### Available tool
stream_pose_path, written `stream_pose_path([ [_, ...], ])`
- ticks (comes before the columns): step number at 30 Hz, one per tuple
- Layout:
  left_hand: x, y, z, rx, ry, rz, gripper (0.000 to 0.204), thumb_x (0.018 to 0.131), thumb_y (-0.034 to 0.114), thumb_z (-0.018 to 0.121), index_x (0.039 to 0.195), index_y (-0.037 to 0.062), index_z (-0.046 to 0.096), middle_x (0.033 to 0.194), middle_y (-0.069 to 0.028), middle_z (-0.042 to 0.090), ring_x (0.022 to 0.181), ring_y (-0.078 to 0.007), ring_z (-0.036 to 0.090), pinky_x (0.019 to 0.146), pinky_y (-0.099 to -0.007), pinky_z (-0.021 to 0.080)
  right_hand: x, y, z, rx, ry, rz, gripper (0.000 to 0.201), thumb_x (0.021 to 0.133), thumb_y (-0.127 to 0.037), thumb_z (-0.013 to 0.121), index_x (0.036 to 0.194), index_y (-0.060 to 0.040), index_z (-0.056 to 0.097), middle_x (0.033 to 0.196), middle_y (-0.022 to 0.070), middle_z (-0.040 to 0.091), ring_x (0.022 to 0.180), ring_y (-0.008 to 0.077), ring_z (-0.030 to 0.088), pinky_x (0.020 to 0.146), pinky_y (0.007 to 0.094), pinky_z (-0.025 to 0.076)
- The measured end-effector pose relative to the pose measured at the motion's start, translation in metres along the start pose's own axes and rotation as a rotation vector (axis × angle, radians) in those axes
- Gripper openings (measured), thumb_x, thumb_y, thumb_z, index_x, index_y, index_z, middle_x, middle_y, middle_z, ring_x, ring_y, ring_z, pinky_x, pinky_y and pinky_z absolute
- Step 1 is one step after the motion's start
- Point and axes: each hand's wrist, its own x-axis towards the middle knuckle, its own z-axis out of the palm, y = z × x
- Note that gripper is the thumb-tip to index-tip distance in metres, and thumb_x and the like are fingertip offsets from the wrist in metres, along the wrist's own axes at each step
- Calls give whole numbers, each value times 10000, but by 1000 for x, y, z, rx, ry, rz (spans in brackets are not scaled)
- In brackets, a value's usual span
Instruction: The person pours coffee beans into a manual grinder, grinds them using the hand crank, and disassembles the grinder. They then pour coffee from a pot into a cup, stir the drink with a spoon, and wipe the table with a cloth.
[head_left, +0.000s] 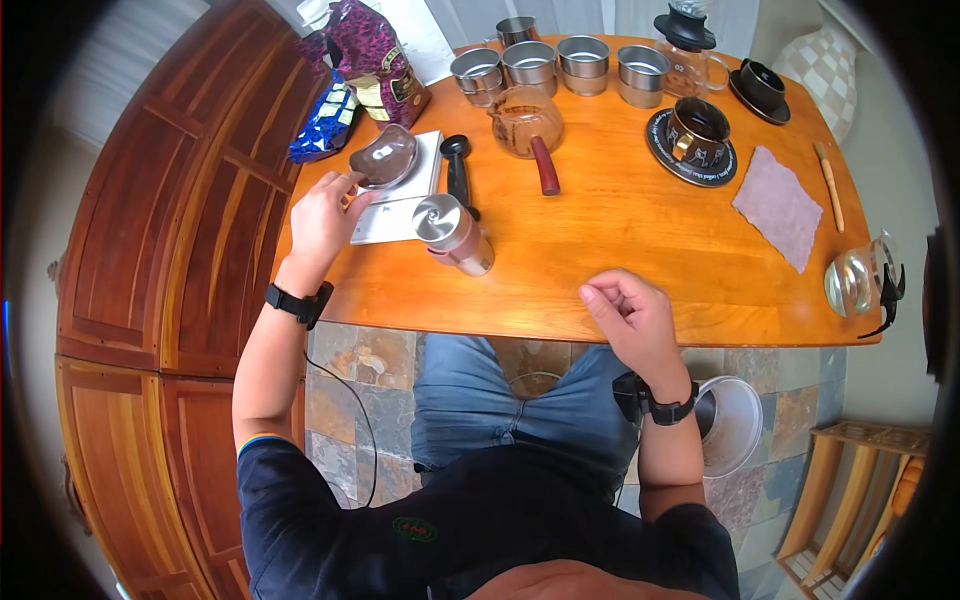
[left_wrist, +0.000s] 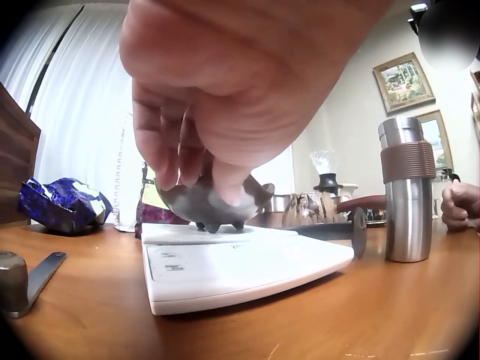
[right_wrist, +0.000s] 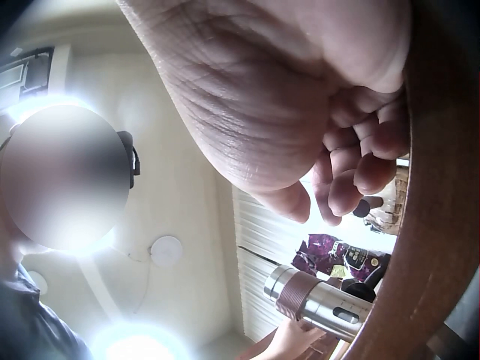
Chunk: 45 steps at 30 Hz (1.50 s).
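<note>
My left hand (head_left: 322, 220) pinches the near rim of a small dark dish (head_left: 385, 158) with a wavy edge. In the left wrist view the dish (left_wrist: 217, 204) shows short feet, right at the top of a white kitchen scale (left_wrist: 247, 262). Beside the scale stands a steel hand coffee grinder (head_left: 455, 238) with a brown grip band; a black-knobbed crank handle (head_left: 457, 175) lies just behind it. My right hand (head_left: 635, 318) is at the table's front edge, fingers loosely curled, holding nothing. The right wrist view shows its palm and relaxed fingers (right_wrist: 345, 180).
Coffee bags (head_left: 375, 70) stand at the back left. Several steel cups (head_left: 583, 68) line the back, near a glass pot (head_left: 527, 122) with a red handle. Rightward are a cup on a black saucer (head_left: 692, 175), a pink cloth (head_left: 780, 210) and a glass kettle (head_left: 855, 280).
</note>
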Motion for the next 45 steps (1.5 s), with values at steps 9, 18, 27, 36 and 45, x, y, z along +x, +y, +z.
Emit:
stream_pose_path([
  [9, -2, -9, 2, -62, 83, 135, 163, 905, 232, 739, 992, 101, 778, 867, -58, 696, 785, -285, 692, 671, -374, 551, 0, 0, 2, 11, 15, 2, 164, 962, -155, 728, 949, 5, 696, 678, -18, 599, 590, 32, 479, 545, 214, 396],
  [18, -8, -18, 2, -52, 19, 48, 277, 879, 221, 764, 1125, 98, 735, 957, -63, 722, 888, -290, 704, 765, -393, 566, 0, 0, 4, -1, 32, -10, 145, 966, -137, 725, 931, 0, 692, 677, -42, 575, 598, 22, 461, 542, 208, 380],
  [27, -44, 51, -38, -805, -199, -39, 1027, 698, 224, 956, 1537, 58, 388, 1297, -155, 612, 1206, -237, 609, 1019, -398, 504, 1, -1, 5, -36, 49, -16, 149, 972, -137, 725, 927, 0, 691, 679, -56, 560, 610, 14, 454, 552, 195, 376],
  [36, -34, 122, 20, -1471, -83, -80, 771, 789, 17, 846, 1451, 38, 450, 1219, -73, 643, 1099, -136, 633, 961, -293, 516, 0, 3, 7, -43, 70, -9, 129, 980, -119, 719, 945, 3, 699, 736, -81, 572, 664, -8, 473, 582, 174, 392],
  [45, -76, 141, 31, -2083, 136, -297, 467, 848, -87, 664, 1273, 33, 513, 1079, -103, 614, 1012, -229, 650, 908, -358, 558, 1, 1, 38, -127, -45, -219, 383, 880, -132, 816, 1207, -23, 649, 1144, 56, 672, 1027, 92, 626, 848, 234, 499],
])
